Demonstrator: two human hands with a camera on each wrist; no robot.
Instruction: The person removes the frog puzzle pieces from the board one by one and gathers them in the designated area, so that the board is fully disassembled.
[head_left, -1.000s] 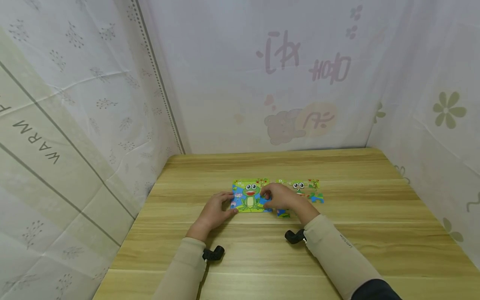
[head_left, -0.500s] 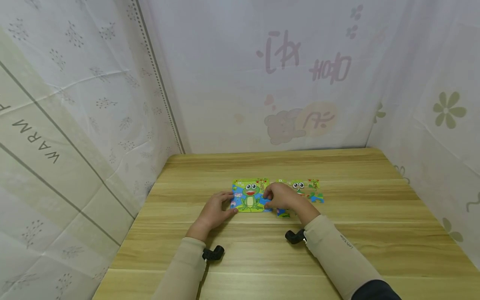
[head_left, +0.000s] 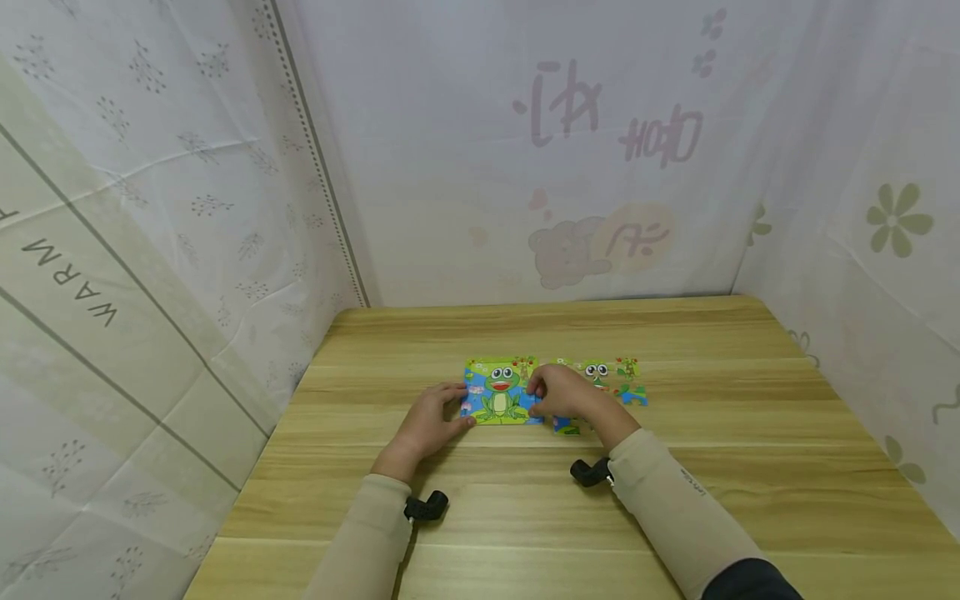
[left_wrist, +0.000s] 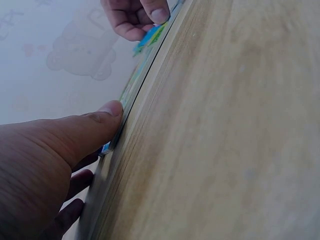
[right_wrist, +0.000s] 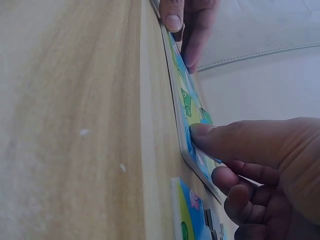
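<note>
A frog jigsaw puzzle board (head_left: pixel 500 398) lies flat on the wooden table. My left hand (head_left: pixel 427 425) holds its left side, with the thumb at the near left corner and the fingertips along the left edge. Over the board's right edge, my right hand (head_left: pixel 566 392) pinches a blue and green puzzle piece (left_wrist: pixel 149 38), seen tilted in the left wrist view. The right thumb is low against the board in the right wrist view. Just right of the board are several loose puzzle pieces (head_left: pixel 632 396), one bearing frog eyes (head_left: pixel 597 371); my right hand partly covers them.
The wood-grain table (head_left: pixel 480 525) reaches back to a hanging printed curtain (head_left: pixel 450 167). More curtain (head_left: pixel 847 167) hangs along the right side. Black wrist cameras (head_left: pixel 429 507) stick out from both sleeves above the tabletop.
My right hand has shifted very slightly to the right over the board's right edge. The left hand, the board and the loose pieces stay where they were.
</note>
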